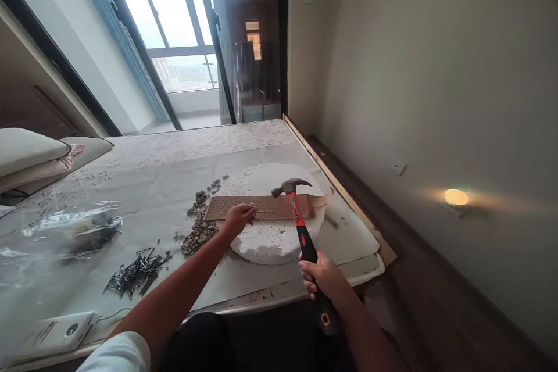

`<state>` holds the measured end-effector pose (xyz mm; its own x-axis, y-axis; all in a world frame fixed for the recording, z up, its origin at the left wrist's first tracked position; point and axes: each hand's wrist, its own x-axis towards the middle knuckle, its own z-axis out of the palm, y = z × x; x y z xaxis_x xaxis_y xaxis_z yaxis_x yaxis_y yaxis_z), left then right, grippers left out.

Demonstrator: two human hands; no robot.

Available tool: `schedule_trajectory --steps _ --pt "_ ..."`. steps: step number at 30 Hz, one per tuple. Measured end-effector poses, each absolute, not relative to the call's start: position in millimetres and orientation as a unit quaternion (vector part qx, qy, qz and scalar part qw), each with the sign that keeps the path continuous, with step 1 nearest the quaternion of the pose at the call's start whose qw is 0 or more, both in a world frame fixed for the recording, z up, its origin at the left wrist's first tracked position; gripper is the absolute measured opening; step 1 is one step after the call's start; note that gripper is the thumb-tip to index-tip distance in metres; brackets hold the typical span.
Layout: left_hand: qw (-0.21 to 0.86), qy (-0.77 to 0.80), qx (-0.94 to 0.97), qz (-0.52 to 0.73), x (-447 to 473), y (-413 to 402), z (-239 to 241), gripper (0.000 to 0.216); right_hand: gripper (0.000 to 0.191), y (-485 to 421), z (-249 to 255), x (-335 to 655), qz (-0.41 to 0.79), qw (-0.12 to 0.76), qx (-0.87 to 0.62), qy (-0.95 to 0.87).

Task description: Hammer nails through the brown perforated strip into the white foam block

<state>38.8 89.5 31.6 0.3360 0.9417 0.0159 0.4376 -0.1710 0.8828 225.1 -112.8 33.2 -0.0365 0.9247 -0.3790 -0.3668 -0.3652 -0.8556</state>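
Note:
My right hand (323, 276) grips a claw hammer (301, 226) by its black and red handle, its metal head raised over the right part of a brown strip (231, 203). Rows of small holes run along the strip, with a few pale dots in a line near its middle. There, my left hand (239, 218) pinches what looks like a nail, mostly hidden by the fingers, against the surface. Under the strip lies a round white slab (270, 244) with a rough edge.
A pile of dark nails (138, 272) lies at the left, with small grey-brown chips (200, 233) beside the slab. Further left are a clear plastic bag (82, 229) and a white device (61, 331) with a cable. A wooden edge (335, 177) borders the covered surface on the right.

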Motion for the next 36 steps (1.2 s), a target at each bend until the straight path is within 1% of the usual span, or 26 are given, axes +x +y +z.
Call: schedule_trajectory --steps 6,12,18,23,26,31,36 --pt "0.241 0.473 0.804 0.268 93.8 110.4 19.5 0.031 0.037 -108.4 31.5 228.7 0.665 0.482 -0.492 -0.287" --pt "0.127 0.457 0.849 0.231 100.3 121.1 -4.3 0.036 0.035 -107.9 30.4 230.3 0.659 0.488 -0.497 -0.283" --pt "0.129 0.429 0.867 0.22 99.8 122.2 -7.5 0.038 0.034 -108.2 36.0 231.3 0.661 0.478 -0.506 -0.281" --pt "0.084 0.414 0.881 0.211 104.5 118.9 -10.9 0.037 0.033 -108.2 32.7 229.1 0.657 0.467 -0.514 -0.293" --pt "0.077 0.411 0.88 0.224 105.5 118.8 -19.6 0.036 0.031 -109.1 28.6 228.6 0.637 0.459 -0.535 -0.311" --pt "0.073 0.405 0.878 0.243 103.4 120.7 -32.1 0.034 0.025 -112.0 21.6 225.9 0.58 0.427 -0.604 -0.34" --pt "0.117 0.416 0.863 0.262 101.0 119.8 -35.5 0.036 0.014 -122.2 30.2 234.0 0.463 0.349 -0.691 -0.432"
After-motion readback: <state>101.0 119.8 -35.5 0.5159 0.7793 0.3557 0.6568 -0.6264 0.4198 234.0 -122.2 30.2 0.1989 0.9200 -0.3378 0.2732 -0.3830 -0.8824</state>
